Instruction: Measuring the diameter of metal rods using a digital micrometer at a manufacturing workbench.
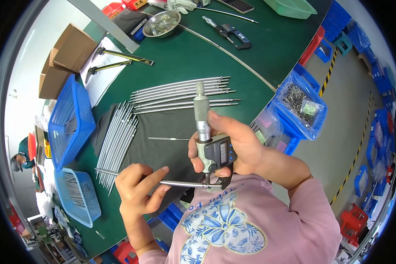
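My right hand point(240, 141) is wrapped round a digital micrometer point(212, 152), thumb on its upright barrel. In my left hand point(141, 185) lies a thin metal rod point(180, 183), held between the fingers, its right end at the micrometer's jaws. Whether the jaws touch the rod I cannot tell. Just beyond my left hand a fan of similar rods point(119, 143) lies on a dark cloth point(163, 125). Another row of rods point(180, 90) is spread farther off, behind the micrometer. A slim, flat-tipped metal piece point(168, 139) rests alone on the cloth.
Two calipers point(123, 56) lie by papers at the far left, near a second micrometer point(228, 31) and a metal bowl point(162, 24). Blue baskets point(71, 125) line the table's left edge. A blue bin of metal parts point(301, 103) stands beyond its right edge.
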A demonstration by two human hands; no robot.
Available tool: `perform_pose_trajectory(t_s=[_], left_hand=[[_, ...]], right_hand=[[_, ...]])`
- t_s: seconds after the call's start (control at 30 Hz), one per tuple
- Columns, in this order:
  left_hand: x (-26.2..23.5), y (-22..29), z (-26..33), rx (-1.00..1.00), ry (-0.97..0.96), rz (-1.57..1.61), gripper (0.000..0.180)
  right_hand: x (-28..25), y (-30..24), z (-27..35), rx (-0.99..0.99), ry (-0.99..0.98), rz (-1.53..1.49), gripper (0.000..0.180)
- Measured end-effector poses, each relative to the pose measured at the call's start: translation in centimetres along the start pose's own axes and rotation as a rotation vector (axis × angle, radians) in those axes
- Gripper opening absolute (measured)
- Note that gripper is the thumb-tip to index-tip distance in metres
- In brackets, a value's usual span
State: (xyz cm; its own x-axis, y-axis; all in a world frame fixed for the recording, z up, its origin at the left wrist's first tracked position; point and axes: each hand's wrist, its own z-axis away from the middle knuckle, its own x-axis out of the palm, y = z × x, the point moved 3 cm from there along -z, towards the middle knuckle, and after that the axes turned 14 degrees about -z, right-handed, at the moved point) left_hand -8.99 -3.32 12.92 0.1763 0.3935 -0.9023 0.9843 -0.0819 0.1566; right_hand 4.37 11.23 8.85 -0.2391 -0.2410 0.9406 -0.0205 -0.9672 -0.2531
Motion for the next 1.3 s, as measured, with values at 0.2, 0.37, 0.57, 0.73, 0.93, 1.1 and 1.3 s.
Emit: perform_pose_trajectory(t_s=[0.2, 0.37, 0.57, 0.73, 0.93, 1.1, 1.3], left_hand=[[-0.2, -0.1, 0.1, -0.001, 0.017, -0.016, 0.029], [-0.4, 0.1, 0.0, 0.012, 0.026, -0.001, 0.029], [-0.3, 0.1, 0.6, -0.017, -0.012, -0.003, 0.036], [0.1, 0.3, 0.1, 0.016, 0.012, 0.014, 0.029], [0.3, -0.2, -0.3, 0.014, 0.007, 0.012, 0.028], [-1.0, -1.0, 0.1, -0.024, -0.01, 0.029, 0.026], [-4.9, -10.3, 0.4, -0.13, 0.1, -0.214, 0.013]], right_hand=[[0.0, 0.1, -0.1, 0.028, -0.019, -0.009, 0.066], [0.1, 0.2, 0.0, 0.029, 0.014, -0.095, 0.067], [-0.2, 0.4, 0.1, 0.037, -0.057, -0.125, 0.066], [-0.7, 0.3, 0.3, 0.034, -0.037, -0.017, 0.066], [-0.6, -0.1, -0.2, 0.016, -0.004, -0.037, 0.065], [-0.1, 0.3, -1.3, 0.04, 0.073, -0.048, 0.067], [-2.9, -2.0, 1.0, -0.252, 0.242, -0.125, 0.061]])
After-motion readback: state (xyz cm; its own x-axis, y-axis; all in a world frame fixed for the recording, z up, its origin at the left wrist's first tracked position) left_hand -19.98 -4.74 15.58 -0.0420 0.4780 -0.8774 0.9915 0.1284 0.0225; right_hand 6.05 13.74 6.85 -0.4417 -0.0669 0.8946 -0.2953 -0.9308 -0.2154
